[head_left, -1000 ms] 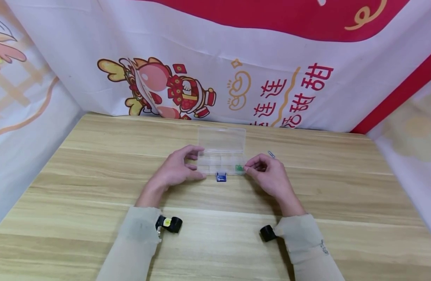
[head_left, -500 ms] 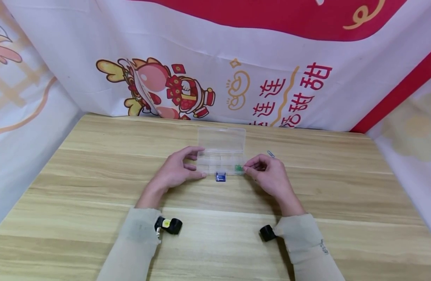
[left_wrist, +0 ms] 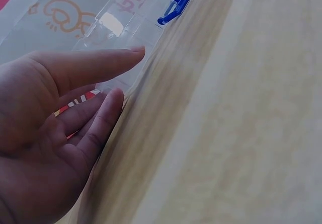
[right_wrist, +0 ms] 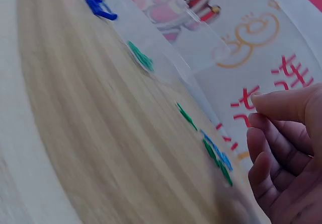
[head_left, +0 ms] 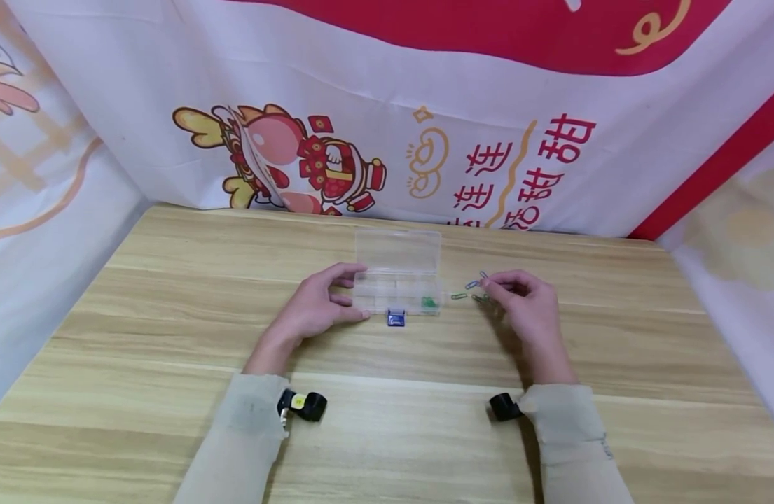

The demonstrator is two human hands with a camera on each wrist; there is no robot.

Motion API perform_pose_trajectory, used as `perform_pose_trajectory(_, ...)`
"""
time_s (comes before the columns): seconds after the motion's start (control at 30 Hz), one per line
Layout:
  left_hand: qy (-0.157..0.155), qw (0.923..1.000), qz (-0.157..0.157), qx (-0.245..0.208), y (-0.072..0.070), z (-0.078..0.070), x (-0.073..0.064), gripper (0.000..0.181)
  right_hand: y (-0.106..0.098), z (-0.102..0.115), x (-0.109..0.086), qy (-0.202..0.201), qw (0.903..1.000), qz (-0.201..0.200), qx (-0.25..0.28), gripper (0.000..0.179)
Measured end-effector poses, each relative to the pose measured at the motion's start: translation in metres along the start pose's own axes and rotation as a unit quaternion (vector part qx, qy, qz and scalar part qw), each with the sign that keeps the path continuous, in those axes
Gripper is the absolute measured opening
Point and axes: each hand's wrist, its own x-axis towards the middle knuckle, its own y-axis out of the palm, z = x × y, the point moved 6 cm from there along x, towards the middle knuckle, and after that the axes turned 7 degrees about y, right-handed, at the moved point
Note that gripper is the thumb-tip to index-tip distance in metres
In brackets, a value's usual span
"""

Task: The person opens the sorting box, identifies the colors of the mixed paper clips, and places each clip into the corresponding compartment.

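A clear compartment box stands with its lid raised, and a blue latch hangs at its front. Green paperclips lie together in its front right compartment. My left hand holds the box's left end, thumb at the front corner and index finger at the back corner. My right hand is beside loose paperclips on the table, thumb and index tips near each other. The right wrist view shows no clip between them. Nearby lie a green paperclip, a blue paperclip and more green ones.
The wooden table reaches back to a white printed cloth hanging as a wall. The box's clear lid stands close in front of that cloth. Cloth also rises along the left and right sides.
My right hand has moved from the box's right front corner rightward to the loose paperclips, uncovering several of them. My left hand and the box have stayed in place.
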Motion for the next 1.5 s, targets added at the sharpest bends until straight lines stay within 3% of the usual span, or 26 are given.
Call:
perform_pose_trajectory(0.23, 0.0, 1.0, 0.0, 0.001, -0.001, 0.003, -0.001, 0.079, -0.01, -0.011, 0.005, 0.026, 0.9984, -0.029, 0.04, 0.026)
perform_pose_trajectory(0.57, 0.004, 1.0, -0.001, 0.001, 0.0, 0.002, 0.001, 0.078, -0.018, -0.016, 0.007, 0.029, 0.9972, -0.069, 0.001, 0.028)
perform_pose_trajectory(0.7, 0.004, 1.0, -0.002, 0.004, 0.001, 0.001, 0.002, 0.078, -0.016, -0.013, 0.009, -0.003, 0.9954, -0.086, -0.041, 0.031)
perform_pose_trajectory(0.87, 0.003, 1.0, -0.004, 0.006, 0.0, 0.001, 0.001, 0.077, -0.007, -0.008, 0.011, -0.036, 0.9896, -0.074, -0.118, 0.027)
perform_pose_trajectory(1.07, 0.003, 1.0, -0.003, 0.009, 0.0, 0.0, 0.001, 0.077, -0.001, -0.005, 0.013, -0.049, 0.9799, -0.072, -0.18, 0.019)
perform_pose_trajectory(1.5, 0.003, 1.0, 0.0, 0.003, 0.0, 0.0, 0.002, 0.078, -0.002, -0.005, 0.013, -0.024, 0.9849, -0.079, -0.152, 0.021)
